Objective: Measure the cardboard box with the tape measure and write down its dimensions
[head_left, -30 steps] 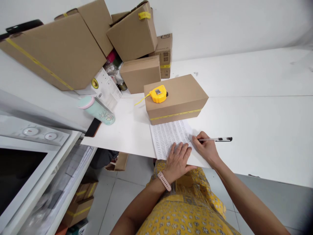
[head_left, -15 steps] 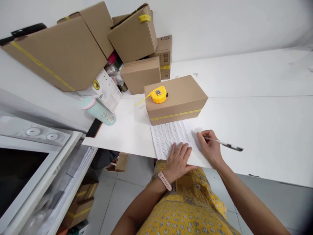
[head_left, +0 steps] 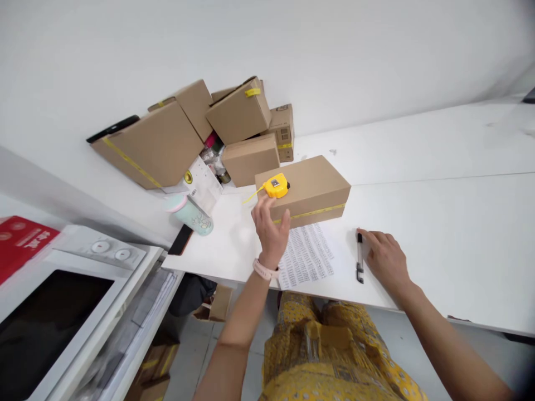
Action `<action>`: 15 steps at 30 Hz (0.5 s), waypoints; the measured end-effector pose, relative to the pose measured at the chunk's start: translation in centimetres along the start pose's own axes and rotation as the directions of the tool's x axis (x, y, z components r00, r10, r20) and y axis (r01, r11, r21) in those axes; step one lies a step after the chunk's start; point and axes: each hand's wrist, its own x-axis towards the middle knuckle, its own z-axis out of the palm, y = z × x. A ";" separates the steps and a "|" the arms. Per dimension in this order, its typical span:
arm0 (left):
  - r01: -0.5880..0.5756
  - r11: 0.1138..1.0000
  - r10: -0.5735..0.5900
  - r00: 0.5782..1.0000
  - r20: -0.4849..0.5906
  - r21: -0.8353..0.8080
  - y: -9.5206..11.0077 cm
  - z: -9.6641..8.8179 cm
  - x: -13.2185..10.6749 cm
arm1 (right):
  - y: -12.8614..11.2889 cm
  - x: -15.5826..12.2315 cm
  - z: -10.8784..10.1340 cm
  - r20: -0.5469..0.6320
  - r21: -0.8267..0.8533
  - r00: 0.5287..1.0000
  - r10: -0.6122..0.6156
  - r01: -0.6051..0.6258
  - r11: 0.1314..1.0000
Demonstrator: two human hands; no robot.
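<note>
- White table (head_left: 418, 239) against a white wall (head_left: 355, 61); stacked cartons (head_left: 238, 114) at its far left.
- Closed box (head_left: 317, 181) sits mid-table, yellow tape along its near side.
- Tape measure (head_left: 276, 185) is on top of the box, near its left end, yellow blade sticking out past the edge.
- Your left hand (head_left: 270, 231) is at the box's near left corner, just below the tape measure. Fingers and thumb apart, nothing held; can't tell if you're touching the box.
- Your right hand (head_left: 387, 259) is low over the table, fingertips at the far end of the pen (head_left: 360, 259). Pen lies on the table; can't tell if you're pinching it.
- Printed sheet (head_left: 309, 253) lies between your hands, in front of the box.
- Bottle (head_left: 192, 214) stands at left.
</note>
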 end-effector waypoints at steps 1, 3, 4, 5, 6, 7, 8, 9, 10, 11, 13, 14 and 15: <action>0.000 1.000 0.000 1.000 0.008 0.010 -0.6 0.4 1.9 | 0.0 0.0 0.1 -0.011 0.006 1.000 0.003 -0.003 1.000; 0.033 0.999 -0.037 0.996 0.086 0.043 -1.7 1.5 5.1 | 0.1 -0.1 0.2 -0.031 0.021 0.999 0.008 -0.007 1.000; 0.065 0.996 -0.074 0.987 0.145 0.066 -2.1 2.1 6.4 | 0.2 0.0 0.3 -0.039 0.029 0.999 0.010 -0.009 1.000; 0.103 0.991 -0.120 0.971 0.207 0.090 -2.5 2.6 7.4 | 0.2 0.0 0.4 -0.045 0.037 0.999 0.011 -0.010 0.999; 0.143 0.983 -0.168 0.951 0.260 0.113 -2.7 3.0 8.2 | 0.3 0.0 0.4 -0.050 0.046 0.999 0.013 -0.011 0.999; 0.183 0.975 -0.213 0.934 0.289 0.128 -2.7 3.2 8.7 | 0.3 0.1 0.5 -0.052 0.058 0.999 0.014 -0.011 0.998; 0.217 0.967 -0.247 0.924 0.293 0.131 -2.7 3.3 8.9 | 0.3 0.1 0.5 -0.057 0.071 0.998 0.019 -0.015 0.997; 0.244 0.963 -0.266 0.924 0.275 0.113 -2.5 3.2 8.9 | 0.3 0.1 0.4 -0.067 0.088 0.997 0.034 -0.028 0.996; 0.261 0.963 -0.270 0.931 0.247 0.071 -2.1 2.9 8.6 | 0.2 0.2 0.2 -0.085 0.109 0.995 0.061 -0.052 0.993; 0.268 0.963 -0.263 0.939 0.222 0.005 -1.6 2.5 8.2 | -0.1 0.2 -0.1 -0.110 0.139 0.989 0.100 -0.084 0.987; 0.286 0.938 -0.237 0.941 0.241 -0.194 -0.3 1.2 6.9 | -1.0 0.5 -1.2 -0.162 0.253 0.964 0.211 -0.166 0.953; 0.312 0.898 -0.219 0.928 0.301 -0.309 0.5 0.4 6.1 | -1.7 0.8 -2.0 -0.163 0.350 0.948 0.275 -0.205 0.914; 0.362 0.835 -0.200 0.901 0.385 -0.414 1.2 -0.3 5.3 | -2.6 1.3 -3.0 -0.132 0.465 0.933 0.335 -0.240 0.852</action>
